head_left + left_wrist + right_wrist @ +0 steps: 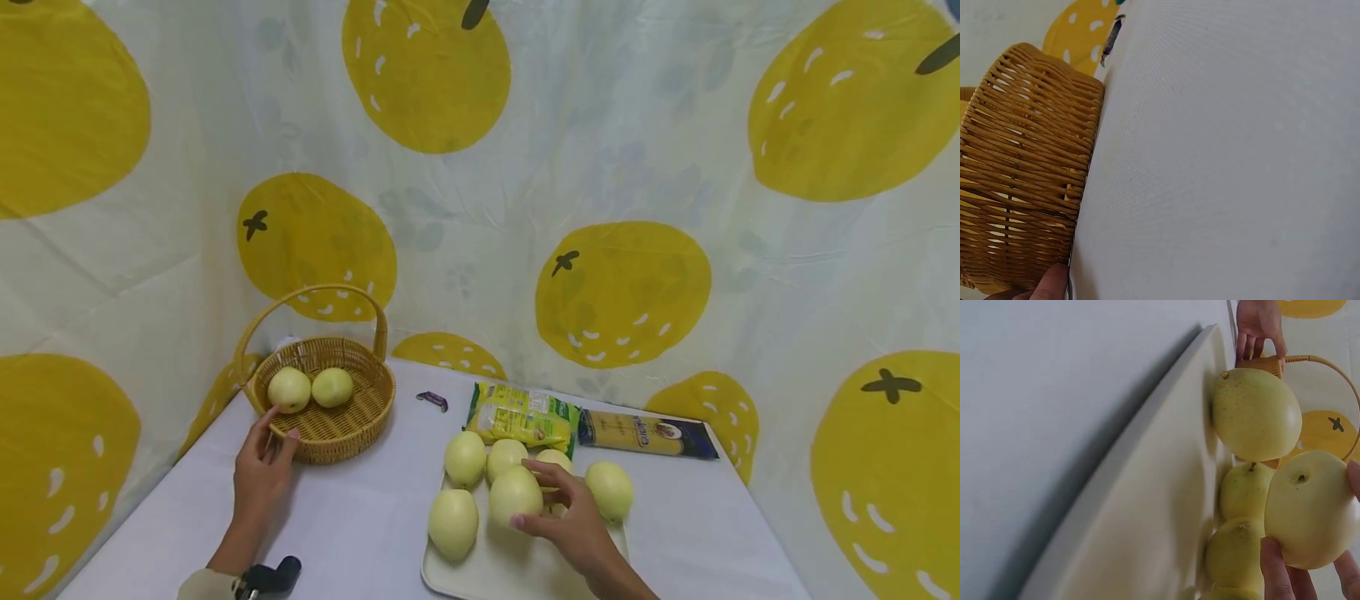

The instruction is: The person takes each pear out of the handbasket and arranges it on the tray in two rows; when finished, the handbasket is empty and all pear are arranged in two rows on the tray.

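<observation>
A pale yellow-green pear (514, 495) is in my right hand (573, 521), its thumb and fingers gripping the pear's sides above the white tray (517, 575). In the right wrist view the held pear (1311, 509) shows its dimpled end. Several other pears (453, 523) lie on the tray, mostly along its far and left sides. My left hand (262, 471) holds the near-left side of the wicker basket (341, 450). In the left wrist view one digit presses the basket's woven wall (1029, 169). Two pears (332, 387) sit inside the basket, which stands upright with its handle raised.
Behind the tray lies a yellow-green packet (521, 415), and right of it a dark blue and tan packet (648, 434). A small purple wrapped item (432, 401) lies between basket and packets. A fruit-print curtain (465, 208) closes off the table's back and sides.
</observation>
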